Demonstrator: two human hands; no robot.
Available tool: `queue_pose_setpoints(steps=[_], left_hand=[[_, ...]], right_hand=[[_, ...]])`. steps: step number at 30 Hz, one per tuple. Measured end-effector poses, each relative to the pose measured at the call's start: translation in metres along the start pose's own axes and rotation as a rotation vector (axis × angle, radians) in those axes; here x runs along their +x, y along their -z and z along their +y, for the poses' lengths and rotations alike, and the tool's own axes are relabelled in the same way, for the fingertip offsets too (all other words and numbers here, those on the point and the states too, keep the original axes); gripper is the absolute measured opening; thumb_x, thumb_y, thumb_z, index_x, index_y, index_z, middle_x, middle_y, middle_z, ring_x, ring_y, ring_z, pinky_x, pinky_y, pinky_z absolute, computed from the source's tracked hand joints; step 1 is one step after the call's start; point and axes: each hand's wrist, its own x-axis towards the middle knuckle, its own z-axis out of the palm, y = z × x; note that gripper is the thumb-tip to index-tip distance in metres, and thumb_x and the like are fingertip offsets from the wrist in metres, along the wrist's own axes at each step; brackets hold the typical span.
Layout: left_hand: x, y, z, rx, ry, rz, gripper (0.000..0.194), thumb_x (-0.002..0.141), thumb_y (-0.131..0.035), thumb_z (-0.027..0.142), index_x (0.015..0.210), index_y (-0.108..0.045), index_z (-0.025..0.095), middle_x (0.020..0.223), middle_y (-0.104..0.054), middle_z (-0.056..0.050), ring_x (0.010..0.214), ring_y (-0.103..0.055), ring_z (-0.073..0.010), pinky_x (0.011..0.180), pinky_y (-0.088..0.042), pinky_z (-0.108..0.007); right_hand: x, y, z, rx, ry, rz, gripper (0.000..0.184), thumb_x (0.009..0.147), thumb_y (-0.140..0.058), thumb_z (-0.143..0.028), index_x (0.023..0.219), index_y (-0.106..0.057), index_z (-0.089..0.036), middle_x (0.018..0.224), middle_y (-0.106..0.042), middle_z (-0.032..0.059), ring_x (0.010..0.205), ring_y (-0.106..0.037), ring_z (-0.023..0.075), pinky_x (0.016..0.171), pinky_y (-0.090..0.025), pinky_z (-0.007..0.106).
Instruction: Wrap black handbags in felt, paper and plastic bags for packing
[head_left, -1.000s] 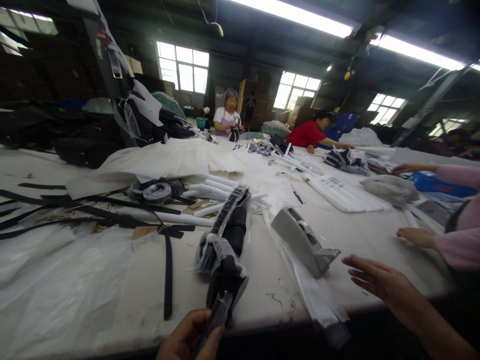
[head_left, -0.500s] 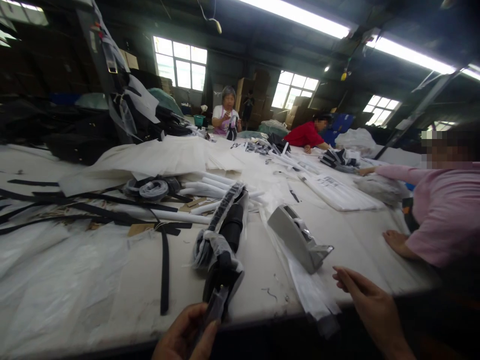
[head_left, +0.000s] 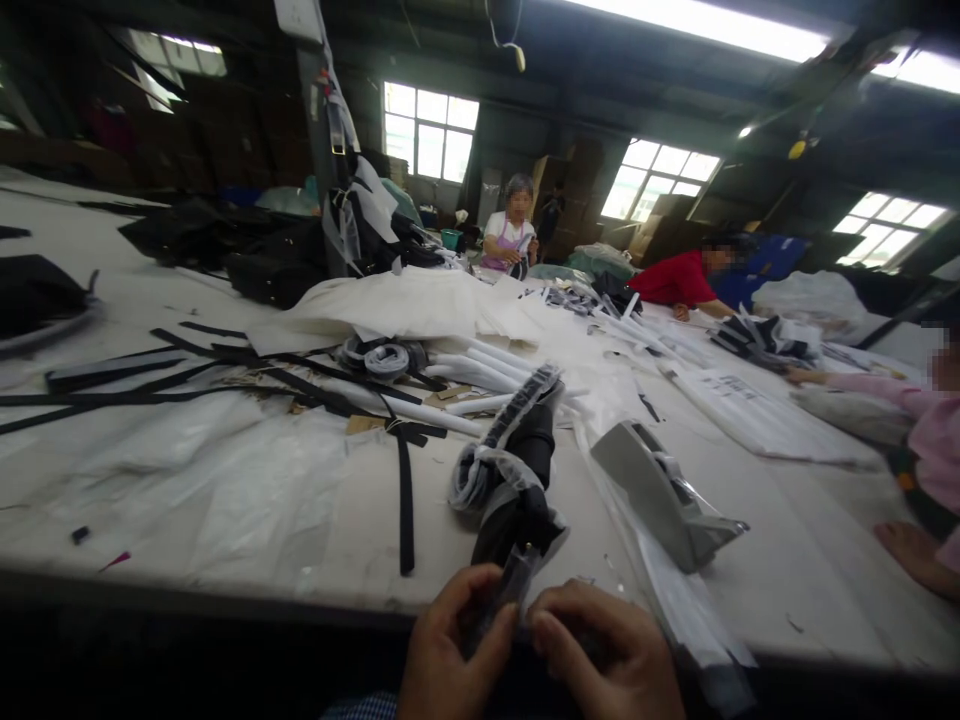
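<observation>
In the head view, my left hand (head_left: 465,635) is closed on the near end of a black strap in clear plastic (head_left: 519,572). This strap runs up to a black bag-like bundle (head_left: 531,445) lying on the table, with a coiled grey strap (head_left: 469,480) in plastic film at its left side. My right hand (head_left: 600,640) is beside the left one, at the strap's end, fingers curled and thumb pressed against them. Whatever is between those fingers is too small to make out. To the right stands a grey tape dispenser (head_left: 660,495).
White plastic sleeves (head_left: 697,610) hang over the table's front edge below the dispenser. Black straps (head_left: 405,500) and clear bags (head_left: 247,490) cover the left side. White tubes (head_left: 487,365) lie behind. Co-workers sit across the table and at right, one hand (head_left: 915,555) resting on it.
My right hand has moved left from beside the tape dispenser to my left hand and curled its fingers. The view has swung left, so the table's things appear farther right.
</observation>
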Motion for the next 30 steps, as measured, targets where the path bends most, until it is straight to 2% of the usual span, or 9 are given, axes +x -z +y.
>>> queue_pose_setpoints(steps=[4,8,13,17,20,22,24,27,30], left_hand=[[0.001,-0.001,0.002,-0.034,-0.024,-0.040,0.033,0.078,-0.075,0.045,0.097,-0.072,0.017,0.092,-0.075,-0.008,0.091,-0.070,-0.0236,0.082,-0.055,-0.026],[0.004,0.000,0.003,-0.077,-0.018,-0.054,0.029,0.077,-0.076,0.039,0.095,-0.072,0.017,0.093,-0.075,-0.008,0.091,-0.070,-0.0239,0.082,-0.055,-0.027],[0.003,0.001,0.001,-0.075,-0.032,-0.063,0.031,0.079,-0.073,0.038,0.102,-0.070,0.017,0.087,-0.074,-0.007,0.085,-0.071,-0.0222,0.077,-0.055,-0.025],[-0.001,0.004,-0.002,0.071,-0.154,0.030,0.038,0.080,-0.072,0.034,0.116,-0.067,0.022,0.081,-0.073,-0.004,0.074,-0.070,-0.0197,0.073,-0.054,-0.025],[-0.002,0.005,-0.001,0.133,-0.307,0.043,0.023,0.083,-0.069,0.031,0.104,-0.075,0.027,0.088,-0.075,-0.006,0.080,-0.070,-0.0215,0.077,-0.054,-0.027],[-0.002,0.006,0.001,0.122,-0.333,0.022,0.018,0.084,-0.068,0.032,0.099,-0.077,0.027,0.090,-0.076,-0.007,0.084,-0.070,-0.0230,0.080,-0.054,-0.029],[-0.001,0.007,0.002,0.096,-0.261,0.016,0.021,0.083,-0.070,0.035,0.101,-0.077,0.026,0.095,-0.076,-0.007,0.088,-0.070,-0.0242,0.082,-0.054,-0.030],[-0.001,0.007,0.003,-0.024,-0.078,-0.027,0.035,0.078,-0.075,0.044,0.105,-0.075,0.021,0.101,-0.076,-0.009,0.093,-0.070,-0.0250,0.085,-0.054,-0.030],[0.000,0.006,0.003,-0.211,0.057,-0.088,0.047,0.071,-0.082,0.050,0.103,-0.072,0.018,0.092,-0.076,-0.009,0.088,-0.070,-0.0217,0.080,-0.053,-0.026]], right_hand=[[0.007,-0.018,-0.001,-0.118,-0.068,0.102,0.035,0.085,-0.064,-0.051,0.066,-0.072,-0.022,0.062,-0.069,0.0017,0.058,-0.064,0.0166,0.059,-0.049,0.022],[0.012,-0.023,0.002,-0.280,-0.083,0.160,0.045,0.087,-0.060,-0.057,0.060,-0.069,-0.021,0.054,-0.066,0.0001,0.050,-0.061,0.0146,0.051,-0.045,0.022],[0.017,-0.022,0.007,-0.381,-0.117,0.104,0.050,0.085,-0.060,-0.061,0.055,-0.064,-0.020,0.051,-0.062,-0.0011,0.048,-0.058,0.0139,0.048,-0.042,0.022],[0.018,-0.021,0.008,-0.337,-0.175,0.074,0.053,0.083,-0.060,-0.063,0.055,-0.064,-0.019,0.051,-0.060,-0.0008,0.049,-0.056,0.0142,0.048,-0.040,0.022],[0.019,-0.017,0.009,-0.254,-0.233,0.029,0.051,0.082,-0.062,-0.063,0.056,-0.065,-0.018,0.049,-0.057,-0.0015,0.048,-0.054,0.0136,0.048,-0.040,0.021],[0.019,-0.012,0.011,-0.147,-0.276,-0.034,0.050,0.083,-0.061,-0.061,0.060,-0.067,-0.018,0.049,-0.057,-0.0018,0.047,-0.054,0.0129,0.049,-0.041,0.021],[0.018,-0.006,0.012,0.020,-0.293,-0.140,0.048,0.085,-0.061,-0.059,0.064,-0.069,-0.018,0.054,-0.061,-0.0010,0.051,-0.057,0.0133,0.054,-0.045,0.022],[0.015,0.005,0.014,0.248,-0.294,-0.287,0.040,0.087,-0.062,-0.054,0.075,-0.073,-0.017,0.066,-0.067,0.0009,0.062,-0.063,0.0147,0.065,-0.050,0.024],[0.011,0.010,0.016,0.342,-0.333,-0.311,0.036,0.087,-0.066,-0.050,0.099,-0.074,-0.017,0.074,-0.070,0.0020,0.065,-0.065,0.0150,0.067,-0.052,0.026]])
